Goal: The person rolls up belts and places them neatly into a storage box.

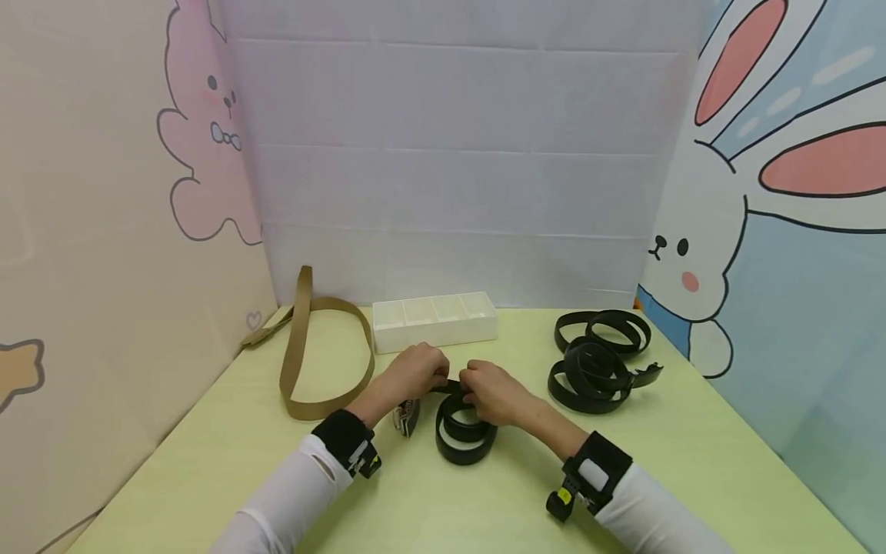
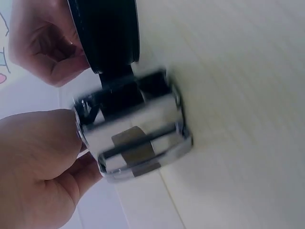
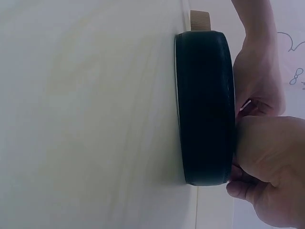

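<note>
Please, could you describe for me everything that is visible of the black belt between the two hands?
The black belt looks smooth and slightly shiny, like leather. It is loosely coiled, a smaller loop inside a larger one, the band standing on edge and apparently resting on the pale yellow-green table. Its silvery, metal-looking buckle, blurred in the left wrist view, lies left of the coil. The left hand holds it near the buckle, the right hand at the coil's far side.
</note>
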### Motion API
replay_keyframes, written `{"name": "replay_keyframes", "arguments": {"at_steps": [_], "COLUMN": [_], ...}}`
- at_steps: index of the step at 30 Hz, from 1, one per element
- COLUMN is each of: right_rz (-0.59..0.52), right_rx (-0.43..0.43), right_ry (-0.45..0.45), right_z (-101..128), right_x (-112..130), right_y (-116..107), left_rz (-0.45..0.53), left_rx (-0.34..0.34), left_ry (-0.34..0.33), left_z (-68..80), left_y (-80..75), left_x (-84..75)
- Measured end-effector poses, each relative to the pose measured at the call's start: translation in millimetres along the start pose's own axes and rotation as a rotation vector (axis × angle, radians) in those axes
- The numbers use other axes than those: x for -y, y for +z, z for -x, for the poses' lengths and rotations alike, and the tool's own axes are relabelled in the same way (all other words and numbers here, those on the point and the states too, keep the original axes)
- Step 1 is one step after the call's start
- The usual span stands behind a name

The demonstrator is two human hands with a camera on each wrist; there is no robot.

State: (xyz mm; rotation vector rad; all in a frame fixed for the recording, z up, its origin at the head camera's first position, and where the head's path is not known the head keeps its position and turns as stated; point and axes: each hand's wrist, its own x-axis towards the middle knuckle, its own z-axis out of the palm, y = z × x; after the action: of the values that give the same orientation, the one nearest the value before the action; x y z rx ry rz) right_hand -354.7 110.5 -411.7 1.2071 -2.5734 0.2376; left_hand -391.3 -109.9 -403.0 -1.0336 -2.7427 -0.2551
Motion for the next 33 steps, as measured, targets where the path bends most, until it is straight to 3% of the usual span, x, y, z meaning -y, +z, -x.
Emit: {"name": "replay_keyframes", "arguments": {"at_steps": [3, 4, 6, 10, 11, 15, 22, 33], "right_rz": [0.029, 0.035, 0.045, 0.052, 0.051, 0.051, 0.061, 0.092], "right_rx": [-0.005, -0.006, -0.01, -0.018, -0.017, 0.0, 0.025, 0.025], "right_ry": [0.007, 0.012, 0.022, 0.043, 0.049, 0.079, 0.138, 0.122], "right_z": [1.6, 2.4, 3.5, 6.6, 7.3, 9.7, 17.4, 20.9], "right_x": [-4.2, -6.0, -10.5, -19.7, -21.6, -25.9, -27.7, -27.6], "right_y": [-0.2, -0.5, -0.9, -2.5, -2.8, -4.6, -8.4, -8.9], "left_rz": [0.021, 0.021, 0.026, 0.011, 0.013, -0.003, 0.01, 0.087], "left_rx": [0.005, -0.007, 0.007, 0.047, 0.073, 0.1, 0.108, 0.123], "left_ry": [0.013, 0.038, 0.043, 0.023, -0.004, -0.047, -0.067, -0.037], "left_z": [0.9, -2.1, 0.2, 8.5, 14.4, 21.8, 29.7, 38.2], "left_y": [0.4, 11.3, 8.8, -0.7, -14.7, -22.2, -22.8, -24.6], "left_x": [5.2, 18.9, 20.0, 14.0, -0.8, -8.2, -6.6, -4.9]}}
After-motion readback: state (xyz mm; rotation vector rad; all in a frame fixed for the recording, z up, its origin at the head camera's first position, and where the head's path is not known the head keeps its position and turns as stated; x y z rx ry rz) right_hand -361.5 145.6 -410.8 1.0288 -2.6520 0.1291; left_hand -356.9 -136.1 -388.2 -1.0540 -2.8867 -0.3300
